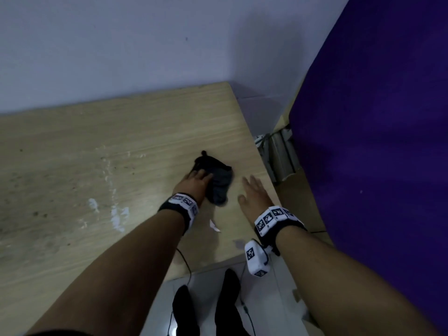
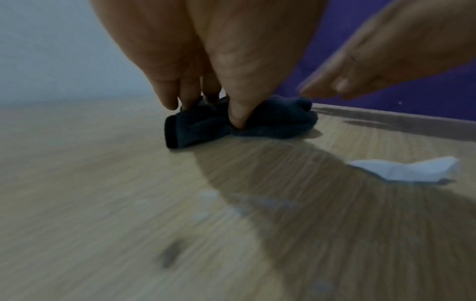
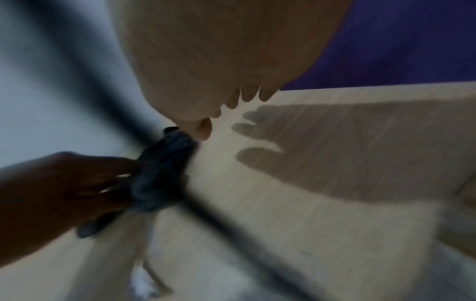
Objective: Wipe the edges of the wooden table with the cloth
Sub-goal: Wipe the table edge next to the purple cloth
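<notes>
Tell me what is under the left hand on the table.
Under the left hand lies the dark bunched cloth, pressed onto the wooden table; its fingers dig into the folds. The tabletop beneath the cloth is covered and cannot be seen.

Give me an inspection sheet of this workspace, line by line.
Surface: wooden table, with pale smears and dark specks on the left part.
Job's things: dark cloth, bunched up on the table near its right edge.
Clutter: white paper scrap near the front edge.
Hands: left hand has its grip on the cloth, fingers pressing it down; right hand open beside the cloth, holding nothing.
Cables: thin black cable hanging below the table's front edge.
Surroundings: pale wall, purple panel, tiled floor.
</notes>
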